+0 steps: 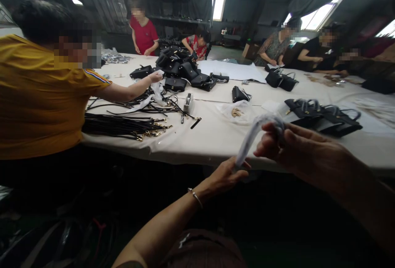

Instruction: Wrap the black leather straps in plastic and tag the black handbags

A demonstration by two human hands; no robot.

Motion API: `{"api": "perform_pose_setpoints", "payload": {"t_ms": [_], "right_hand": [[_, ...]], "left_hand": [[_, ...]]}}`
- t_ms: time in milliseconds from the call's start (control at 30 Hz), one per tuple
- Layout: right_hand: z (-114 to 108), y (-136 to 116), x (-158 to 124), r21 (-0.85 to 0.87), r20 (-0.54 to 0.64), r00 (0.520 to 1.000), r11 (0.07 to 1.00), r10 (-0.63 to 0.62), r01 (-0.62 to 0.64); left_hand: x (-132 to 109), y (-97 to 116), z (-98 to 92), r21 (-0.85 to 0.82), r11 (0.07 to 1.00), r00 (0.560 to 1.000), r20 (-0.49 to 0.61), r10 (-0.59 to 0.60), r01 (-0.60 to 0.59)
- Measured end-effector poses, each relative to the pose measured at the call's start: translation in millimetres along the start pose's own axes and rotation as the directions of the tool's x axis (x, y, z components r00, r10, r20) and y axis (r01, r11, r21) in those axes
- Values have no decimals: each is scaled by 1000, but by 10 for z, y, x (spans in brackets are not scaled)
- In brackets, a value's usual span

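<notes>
Nearest, a thin silver-coloured metal bracelet (pixel 195 197) is worn on the left wrist. By the left hand (pixel 226 174), the lower end of a whitish, bent strip in a glossy wrapping (pixel 248 142) is gripped between thumb and fingers. Its upper end is grasped by the right hand (pixel 286 144), the fingers curled around it. Between the two hands the strip is held up in an arch, in line with the near edge of the long counter covered in off-white sheeting (pixel 212 144).

On the counter, to the left, a bundle of thin black straps with gold-coloured metal clasps (pixel 120 126) is laid out, and to the right, black handbags with wrapped, arched handles (pixel 324 116) are grouped. Between them, a clear plastic bag with tan pieces (pixel 236 112) is placed, and nearer the straps, a grey tape dispenser (pixel 188 103) is seen. At the left, an arm is stretched over the straps by a co-worker in a yellow top (pixel 40 99), white material being held in the hand. Beyond, black bags are heaped in a pile (pixel 182 70); farther back, a co-worker in a red top (pixel 144 33) is seen at the far side
</notes>
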State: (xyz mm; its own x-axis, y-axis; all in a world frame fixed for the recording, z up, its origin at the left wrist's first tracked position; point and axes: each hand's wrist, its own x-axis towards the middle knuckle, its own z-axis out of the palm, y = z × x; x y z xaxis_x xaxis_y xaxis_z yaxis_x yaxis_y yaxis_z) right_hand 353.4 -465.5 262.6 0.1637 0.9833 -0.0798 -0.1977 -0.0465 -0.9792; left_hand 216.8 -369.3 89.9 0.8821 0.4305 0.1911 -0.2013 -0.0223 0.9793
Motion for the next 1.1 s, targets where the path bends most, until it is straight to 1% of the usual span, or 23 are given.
{"api": "perform_pose_setpoints", "payload": {"t_ms": [33,67,133,167,200,233,300,367,433,500,567,633,667,733,767,800,867,900,933,967,1033,1067,1100], "right_hand": [[60,-20,45,-8,-84,991,995,-101,101],[100,-24,90,-43,-169,962,977,-213,208],[98,32,169,-204,-298,852,901,-430,383],[51,92,197,-334,-320,792,844,-521,420],[-24,170,216,-480,-290,746,765,-600,429],[-123,259,227,-620,-194,733,661,-652,423],[-353,452,234,-802,128,780,399,-613,445],[-555,641,225,-834,393,815,209,-427,511],[-666,811,194,-852,459,842,126,-283,507],[-667,957,133,-895,412,891,101,-193,435],[-574,1075,44,-921,347,935,161,-69,354],[-421,1154,-51,-909,261,960,362,104,208],[-334,1174,-90,-861,217,957,499,193,95],[-156,1170,-131,-645,151,939,751,309,-143],[-71,1144,-129,-495,126,941,842,314,-215],[8,1104,-111,-344,103,953,909,285,-235],[139,988,-36,-102,39,981,977,190,-185],[190,921,14,-15,2,989,988,151,-150],[230,853,70,48,-38,993,993,110,-109],[261,789,127,89,-84,995,995,62,-54],[296,688,242,106,-205,976,990,-72,95],[299,656,297,80,-268,951,980,-152,180],[287,638,349,29,-324,916,966,-234,257]], "left_hand": [[-26,-57,107,-68,997,999,15,-32,33],[-49,-90,204,-152,986,998,15,-64,66],[-89,-84,343,-319,940,992,10,-124,120],[-109,-49,375,-384,912,989,26,-147,145],[-131,2,377,-431,887,986,50,-162,167],[-156,65,350,-461,868,983,78,-168,185],[-217,202,220,-470,857,976,132,-171,213],[-287,321,21,-404,886,972,146,-182,226],[-347,391,-194,-234,944,970,114,-213,234],[-374,401,-389,19,971,970,24,-241,240],[-348,354,-545,227,946,972,-82,-219,232],[-275,267,-655,287,932,972,-141,-188,222],[-231,215,-689,262,940,972,-143,-185,218],[-149,107,-701,153,969,979,-91,-180,193],[-119,55,-673,87,981,984,-40,-173,175],[-99,7,-621,20,987,986,26,-162,162],[-83,-74,-448,-117,977,977,146,-159,176],[-85,-105,-336,-191,959,970,164,-177,208],[-90,-128,-217,-275,933,971,131,-202,231],[-98,-141,-99,-364,904,974,47,-222,223],[-120,-130,100,-495,863,959,-178,-221,107],[-134,-104,167,-510,859,947,-254,-198,43],[-149,-63,206,-494,869,946,-278,-168,9]]}}
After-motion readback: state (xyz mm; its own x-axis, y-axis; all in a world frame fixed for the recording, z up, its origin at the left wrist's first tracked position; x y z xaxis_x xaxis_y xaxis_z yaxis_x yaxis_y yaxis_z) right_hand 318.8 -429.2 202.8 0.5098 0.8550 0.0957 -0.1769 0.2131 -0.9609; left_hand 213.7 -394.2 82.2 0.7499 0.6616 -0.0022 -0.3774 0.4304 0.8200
